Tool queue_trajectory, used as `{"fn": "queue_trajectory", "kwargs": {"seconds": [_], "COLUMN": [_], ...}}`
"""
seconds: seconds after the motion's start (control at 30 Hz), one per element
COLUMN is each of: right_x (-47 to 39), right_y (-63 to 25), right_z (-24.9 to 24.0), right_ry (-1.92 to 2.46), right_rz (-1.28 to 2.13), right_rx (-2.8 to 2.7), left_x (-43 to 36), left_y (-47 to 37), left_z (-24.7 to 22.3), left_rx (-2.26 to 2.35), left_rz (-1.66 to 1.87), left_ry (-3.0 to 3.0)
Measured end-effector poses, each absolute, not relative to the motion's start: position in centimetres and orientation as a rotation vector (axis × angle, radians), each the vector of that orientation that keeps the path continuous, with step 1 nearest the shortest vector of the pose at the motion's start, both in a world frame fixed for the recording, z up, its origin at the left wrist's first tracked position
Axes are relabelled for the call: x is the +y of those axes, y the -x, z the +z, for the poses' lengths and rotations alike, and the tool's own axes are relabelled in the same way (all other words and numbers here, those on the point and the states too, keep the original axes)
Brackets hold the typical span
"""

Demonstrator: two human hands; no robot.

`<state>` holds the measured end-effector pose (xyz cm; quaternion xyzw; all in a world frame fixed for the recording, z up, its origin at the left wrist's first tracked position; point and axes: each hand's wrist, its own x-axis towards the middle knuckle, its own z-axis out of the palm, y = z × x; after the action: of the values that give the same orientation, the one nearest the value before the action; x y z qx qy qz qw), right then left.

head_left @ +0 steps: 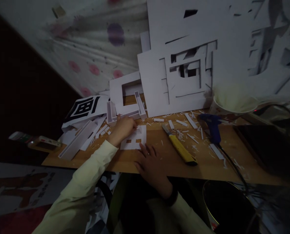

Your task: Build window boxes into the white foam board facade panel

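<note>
A white foam-board piece (132,146) with small square window cutouts lies flat near the table's front edge. Over its upper left part, my left hand (123,129) is closed, its fingertips low against the board. Whatever those fingers pinch is too small and dim to name. My right hand (151,162) lies open with fingers spread, the fingertips touching the board's lower right corner. To the right rests a yellow utility knife (181,149), its blade end pointing away from me. Just beyond my left hand stands a white foam-board frame (116,92) with narrow box-shaped walls.
Large cut white boards (154,84) lean at the back. White scraps (182,123) litter the table (159,169). A blue glue gun (214,128) with a cord, a white tub (229,107) and a dark flat object (266,146) are right; a bottle (35,142) is left.
</note>
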<state>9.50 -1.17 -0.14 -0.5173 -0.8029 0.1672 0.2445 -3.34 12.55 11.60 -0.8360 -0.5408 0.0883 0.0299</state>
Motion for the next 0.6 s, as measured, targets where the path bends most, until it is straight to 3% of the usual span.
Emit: {"fn": "queue_trajectory", "kwargs": {"seconds": [0.6], "right_x": [-1.14], "right_y": [-9.68], "right_z": [0.04], "right_ry": [1.412], "right_rz": [0.473], "right_rx": [-2.219], "left_x": [12.79], "left_y": [3.43], "left_z": [11.37], "left_rx": [-1.720], "left_rz": [0.259], "left_ry": [2.585]}}
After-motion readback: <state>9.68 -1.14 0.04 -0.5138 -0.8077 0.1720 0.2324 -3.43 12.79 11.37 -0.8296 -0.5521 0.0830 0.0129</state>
